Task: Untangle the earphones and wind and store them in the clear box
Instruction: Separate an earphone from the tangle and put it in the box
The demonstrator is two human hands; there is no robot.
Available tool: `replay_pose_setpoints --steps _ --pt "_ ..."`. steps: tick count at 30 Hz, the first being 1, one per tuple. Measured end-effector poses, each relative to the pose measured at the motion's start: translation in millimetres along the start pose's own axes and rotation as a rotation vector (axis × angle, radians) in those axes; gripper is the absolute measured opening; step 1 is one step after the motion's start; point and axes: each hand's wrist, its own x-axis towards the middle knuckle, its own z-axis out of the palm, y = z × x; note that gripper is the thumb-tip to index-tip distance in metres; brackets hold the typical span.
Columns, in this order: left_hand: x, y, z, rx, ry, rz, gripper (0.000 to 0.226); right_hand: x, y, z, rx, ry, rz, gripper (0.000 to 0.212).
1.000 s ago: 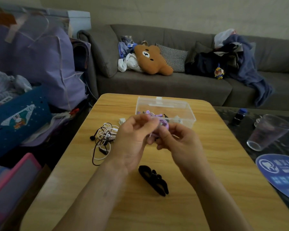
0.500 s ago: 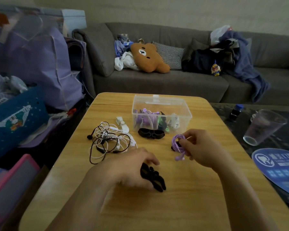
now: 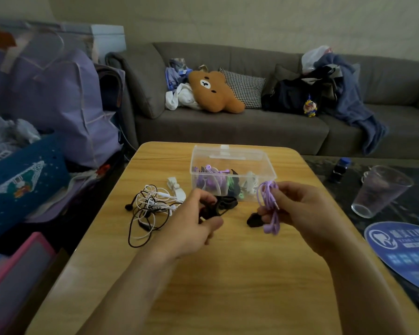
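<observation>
A wound bundle of purple earphones (image 3: 267,201) is pinched in my right hand (image 3: 300,213), just in front of the clear box (image 3: 264,163). The open box holds purple, green, black and white earphones. My left hand (image 3: 194,228) grips a black clip (image 3: 209,212), lifted near another black clip (image 3: 229,203) lying against the box front. A tangle of white and black earphones (image 3: 150,206) lies on the wooden table (image 3: 228,286) to the left. One more black piece (image 3: 253,220) sits under my right hand.
A white clip (image 3: 177,188) lies left of the box. Right of the table stand a plastic cup (image 3: 380,192), a small dark bottle (image 3: 340,169) and a blue round fan (image 3: 404,250). Bags crowd the left; a sofa (image 3: 228,131) is behind.
My hands parted from the purple bundle. My left hand dropped to the black clip on the near table, picked it up and rose toward the box. My right hand lifted the bundle.
</observation>
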Motion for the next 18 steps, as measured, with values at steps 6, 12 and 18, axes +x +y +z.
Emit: replay_pose_setpoints --steps 6,12,18 --pt "0.9 8.0 7.1 -0.301 -0.126 -0.077 0.020 -2.3 -0.6 13.6 -0.053 -0.110 -0.050 0.016" --pt "-0.1 6.4 9.4 -0.274 -0.134 -0.164 0.029 -1.2 2.0 25.0 -0.093 -0.078 -0.129 0.011" --pt "5.1 7.5 14.9 -0.474 -0.012 -0.195 0.017 -1.2 5.4 36.2 -0.126 -0.102 -0.125 0.012"
